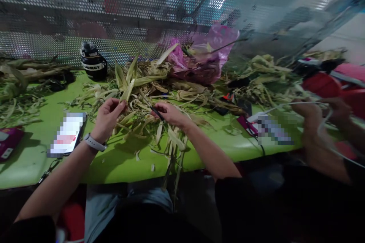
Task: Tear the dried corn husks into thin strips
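My left hand, with a white watch on the wrist, is closed in a pinch on a pale green corn husk leaf that stands up from the pile. My right hand is closed around a thin dark tool whose tip points into the husks. Both hands work over a heap of dried corn husks on the green table. Loose husk strips hang over the table's front edge between my arms.
A phone lies left of my left hand. A black jar stands at the back by the perforated metal screen. A pink plastic bag sits behind the pile. At right, another person's hands hold a white cord.
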Demonstrator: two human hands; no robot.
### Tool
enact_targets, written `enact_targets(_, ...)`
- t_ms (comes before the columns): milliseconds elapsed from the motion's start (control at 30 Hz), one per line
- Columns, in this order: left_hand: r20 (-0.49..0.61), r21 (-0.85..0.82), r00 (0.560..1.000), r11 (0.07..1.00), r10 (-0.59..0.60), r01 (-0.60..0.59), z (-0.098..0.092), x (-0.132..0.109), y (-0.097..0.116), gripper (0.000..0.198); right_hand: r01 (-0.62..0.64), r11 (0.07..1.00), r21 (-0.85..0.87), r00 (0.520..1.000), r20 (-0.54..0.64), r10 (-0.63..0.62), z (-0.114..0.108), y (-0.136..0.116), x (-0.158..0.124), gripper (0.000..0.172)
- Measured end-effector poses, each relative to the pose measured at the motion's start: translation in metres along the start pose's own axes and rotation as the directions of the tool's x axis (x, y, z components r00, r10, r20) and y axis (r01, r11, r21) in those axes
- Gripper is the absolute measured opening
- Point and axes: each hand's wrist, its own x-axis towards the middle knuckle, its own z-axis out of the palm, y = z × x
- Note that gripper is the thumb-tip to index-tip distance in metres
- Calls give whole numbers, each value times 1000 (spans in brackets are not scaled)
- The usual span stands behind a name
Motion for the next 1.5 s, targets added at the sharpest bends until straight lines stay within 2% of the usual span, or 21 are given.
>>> enact_targets(100, -78, 80, 992, 992, 100, -94, -5, 1, 1, 21, -82, 954, -289, 988, -150, 39, -10, 12, 2, 46)
enact_targets(167, -83, 148, 989, 983, 123, -109, -7, 2, 3, 22, -158, 833, -530, 976, -212, 50, -16, 19, 3, 45)
enact_targets(233, -72, 157, 992, 984, 99, -87, -9, 1, 6, 22, -213, 682, -699, 965, -259, 35, -19, 23, 3, 41)
enact_targets(300, -65, 137, 996, 990, 55, -46, -8, -1, 10, 21, -251, 584, -772, 957, -288, 31, -20, 25, 4, 37)
enact_targets(400, -47, 122, 999, 992, -15, 21, -5, -4, 18, 20, -244, 579, -778, 968, -235, 92, -23, 27, 8, 30)
enact_targets(533, -28, 135, 999, 991, -17, 21, -5, -6, 24, 22, -144, 721, -678, 987, -50, 150, -33, 26, 9, 30)
enact_targets(600, -35, 155, 998, 987, 49, -43, -5, -6, 24, 22, -140, 773, -619, 990, -90, 107, -32, 15, 5, 34)
enact_targets(667, -52, 181, 991, 977, 120, -109, -2, -7, 24, 22, -126, 830, -543, 982, -186, 27, -21, -3, 0, 41)
enact_targets(700, -53, 194, 989, 973, 138, -125, 1, -7, 24, 23, -65, 879, -472, 988, -154, -9, -12, -14, -2, 45)
enact_targets(767, -32, 208, 990, 970, 138, -129, 8, -9, 24, 24, 70, 955, -288, 997, 49, -58, 12, -33, -2, 49)
enact_targets(800, -10, 202, 992, 972, 125, -120, 12, -10, 23, 25, 113, 966, -230, 992, 84, -96, 24, -41, -1, 50)
enact_targets(833, 9, 180, 994, 977, 112, -112, 15, -11, 22, 26, 143, 970, -198, 988, 82, -129, 36, -45, 2, 50)
enact_targets(900, 20, 106, 996, 990, 88, -90, 20, -11, 20, 28, 150, 983, -106, 989, 2, -150, 53, -47, 9, 52)
enact_targets(967, 20, 31, 999, 999, 38, -38, 22, -11, 17, 32, 147, 988, 40, 989, 5, -147, 61, -41, 15, 50)
enact_targets(1100, 80, -12, 993, 996, -86, 87, 21, -11, 10, 34, 102, 973, 207, 987, 104, -126, 56, -23, 18, 50)
enact_targets(1200, 121, -15, 986, 993, -115, 118, 19, -12, 7, 34, 53, 964, 260, 982, 161, -97, 51, -16, 15, 49)
enact_targets(1367, 174, -27, 969, 983, -175, 182, 17, -14, 3, 37, 6, 940, 341, 997, 74, -33, 51, -9, 9, 48)
enact_targets(1500, 215, 57, 955, 978, -206, 198, 15, -14, 0, 35, 35, 938, 344, 999, 13, -42, 51, -5, 3, 42)
